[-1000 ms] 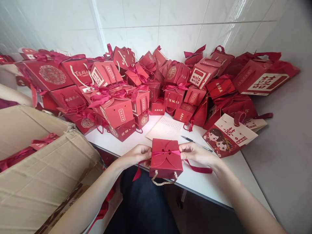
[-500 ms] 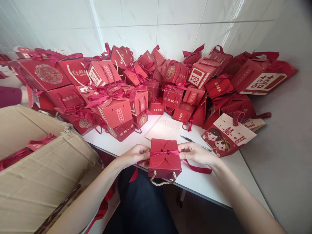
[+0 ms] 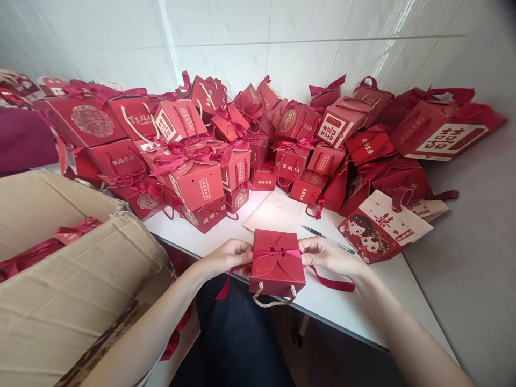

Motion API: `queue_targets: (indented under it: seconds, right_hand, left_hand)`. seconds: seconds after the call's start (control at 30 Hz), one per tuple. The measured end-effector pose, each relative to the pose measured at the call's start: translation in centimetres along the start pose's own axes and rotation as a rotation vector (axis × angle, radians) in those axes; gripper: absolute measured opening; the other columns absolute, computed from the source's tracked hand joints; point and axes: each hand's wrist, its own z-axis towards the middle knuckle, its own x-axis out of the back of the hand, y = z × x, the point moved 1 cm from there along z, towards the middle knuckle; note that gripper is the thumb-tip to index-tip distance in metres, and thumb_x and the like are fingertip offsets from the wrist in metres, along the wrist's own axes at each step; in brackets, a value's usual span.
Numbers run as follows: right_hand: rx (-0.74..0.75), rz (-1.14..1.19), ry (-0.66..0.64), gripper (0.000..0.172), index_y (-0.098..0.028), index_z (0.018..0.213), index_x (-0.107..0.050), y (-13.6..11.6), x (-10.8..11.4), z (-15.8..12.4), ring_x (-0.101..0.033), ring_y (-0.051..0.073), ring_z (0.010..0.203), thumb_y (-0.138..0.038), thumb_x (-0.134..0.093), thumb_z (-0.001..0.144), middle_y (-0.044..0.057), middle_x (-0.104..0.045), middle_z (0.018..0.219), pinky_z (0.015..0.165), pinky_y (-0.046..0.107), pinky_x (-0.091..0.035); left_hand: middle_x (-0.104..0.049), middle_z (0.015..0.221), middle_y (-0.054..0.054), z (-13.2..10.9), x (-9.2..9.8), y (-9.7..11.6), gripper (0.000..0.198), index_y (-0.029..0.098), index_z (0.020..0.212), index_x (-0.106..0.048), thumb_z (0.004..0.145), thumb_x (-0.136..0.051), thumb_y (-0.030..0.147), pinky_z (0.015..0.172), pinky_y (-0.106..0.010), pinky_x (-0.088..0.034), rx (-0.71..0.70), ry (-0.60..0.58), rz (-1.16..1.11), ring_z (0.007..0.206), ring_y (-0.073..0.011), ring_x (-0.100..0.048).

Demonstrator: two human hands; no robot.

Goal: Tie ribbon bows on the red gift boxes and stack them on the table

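Observation:
A small red gift box (image 3: 277, 277) with a flower-shaped folded lid sits at the table's front edge, its gold rope handle (image 3: 274, 304) hanging toward me. A dark red ribbon (image 3: 330, 282) runs through the two holes in the middle of the lid and out both sides. My left hand (image 3: 229, 257) is closed on the ribbon at the box's left side, and a tail hangs below the fingers. On the right, my right hand (image 3: 328, 256) pinches the other stretch, whose loose end curls over the tabletop. Both hands touch or nearly touch the box.
Stacked red gift boxes (image 3: 288, 161) line the wall. Behind my box lie a handwritten sheet (image 3: 278, 210) and a pen (image 3: 328, 239). A white-and-red gift bag (image 3: 381, 226) leans at right. An open cardboard carton (image 3: 80, 258) stands left, near another person's purple sleeve (image 3: 26, 140).
The view has shifted slightly, so everything sits a little further right. The purple sleeve reaches further in, and another person's hand shows at far left. My hands keep their hold.

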Motion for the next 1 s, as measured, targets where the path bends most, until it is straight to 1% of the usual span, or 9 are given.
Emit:
queue_targets:
  seconds: [0.17,0.27,0.4,0.53,0.63,0.73,0.83,0.9,1.0]
  right_hand:
    - [-0.013,0.090,-0.103,0.035,-0.017,0.063,-0.050,0.5,0.7,-0.3,-0.048,0.009,0.045,-0.045,-0.067,0.074,-0.003,-0.055,0.050,0.046,0.022,-0.035]
    - [0.027,0.153,-0.108,0.033,-0.015,0.065,-0.055,0.4,0.9,-0.6,-0.049,0.009,0.045,-0.044,-0.068,0.074,-0.002,-0.055,0.051,0.045,0.022,-0.036]
    - [0.103,0.153,-0.061,0.031,-0.015,0.064,-0.061,-0.4,0.9,-0.8,-0.048,0.009,0.051,-0.043,-0.070,0.072,-0.001,-0.053,0.059,0.047,0.023,-0.036]
    - [0.266,-0.001,0.048,0.027,-0.017,0.062,-0.067,-1.8,0.6,-1.2,-0.046,0.012,0.061,-0.041,-0.072,0.071,0.000,-0.050,0.065,0.056,0.027,-0.039]
    - [0.323,-0.106,0.077,0.023,-0.019,0.065,-0.071,-3.3,-0.2,-1.5,-0.054,0.016,0.072,-0.040,-0.069,0.074,0.007,-0.061,0.089,0.064,0.032,-0.044]
    - [0.306,-0.217,0.097,0.017,-0.022,0.075,-0.074,-5.1,-1.5,-1.3,-0.059,0.022,0.093,-0.037,-0.065,0.079,0.010,-0.062,0.113,0.077,0.037,-0.046]
    - [0.296,-0.341,0.130,0.017,-0.023,0.083,-0.073,-6.5,-2.7,-0.4,-0.058,0.025,0.102,-0.036,-0.063,0.081,0.009,-0.064,0.112,0.087,0.040,-0.044]
    - [0.305,-0.381,0.123,0.021,-0.022,0.085,-0.072,-6.8,-3.2,0.4,-0.060,0.024,0.097,-0.039,-0.061,0.081,0.009,-0.067,0.104,0.086,0.039,-0.045]
    - [0.288,-0.393,0.163,0.027,-0.019,0.083,-0.069,-6.0,-3.6,1.4,-0.061,0.020,0.080,-0.043,-0.057,0.083,0.006,-0.069,0.086,0.075,0.033,-0.048]
  left_hand:
    - [-0.046,0.043,0.005,-0.1,0.3,-0.2,0.049,0.014,0.056,-0.046,0.065,-0.069,0.056,0.043,-0.019,-0.030,-0.028,0.013,-0.084,0.042,-0.0058,-0.040]
    - [-0.043,0.041,0.006,-0.1,0.2,-0.2,0.049,0.014,0.054,-0.046,0.064,-0.069,0.056,0.042,-0.019,-0.029,-0.037,0.045,-0.099,0.040,-0.0056,-0.038]
    - [-0.041,0.039,0.006,-0.3,0.0,-0.2,0.050,0.015,0.053,-0.045,0.062,-0.070,0.058,0.042,-0.019,-0.029,-0.032,0.077,-0.110,0.038,-0.0057,-0.037]
    - [-0.041,0.040,0.006,-0.3,-0.1,-0.2,0.050,0.016,0.051,-0.043,0.063,-0.070,0.055,0.043,-0.020,-0.029,-0.044,0.088,-0.109,0.041,-0.0066,-0.039]
    - [-0.043,0.042,0.005,-0.5,-0.1,0.3,0.048,0.015,0.052,-0.044,0.065,-0.070,0.053,0.046,-0.020,-0.031,-0.066,0.083,-0.088,0.045,-0.0078,-0.043]
    - [-0.049,0.046,0.003,-1.4,0.0,1.6,0.043,0.014,0.057,-0.048,0.068,-0.068,0.050,0.051,-0.021,-0.035,-0.073,0.074,-0.067,0.049,-0.0092,-0.048]
    - [-0.055,0.054,0.001,-2.8,0.2,3.9,0.036,0.014,0.064,-0.051,0.072,-0.066,0.046,0.054,-0.023,-0.039,-0.053,0.084,0.007,0.052,-0.0101,-0.051]
    - [-0.056,0.056,0.001,-3.6,0.1,5.6,0.033,0.015,0.066,-0.051,0.075,-0.063,0.045,0.051,-0.022,-0.038,-0.020,0.080,0.143,0.050,-0.0094,-0.049]
    - [-0.053,0.058,0.003,-4.1,-0.4,7.7,0.032,0.015,0.070,-0.054,0.078,-0.058,0.046,0.045,-0.020,-0.033,0.022,0.072,0.422,0.047,-0.0079,-0.045]
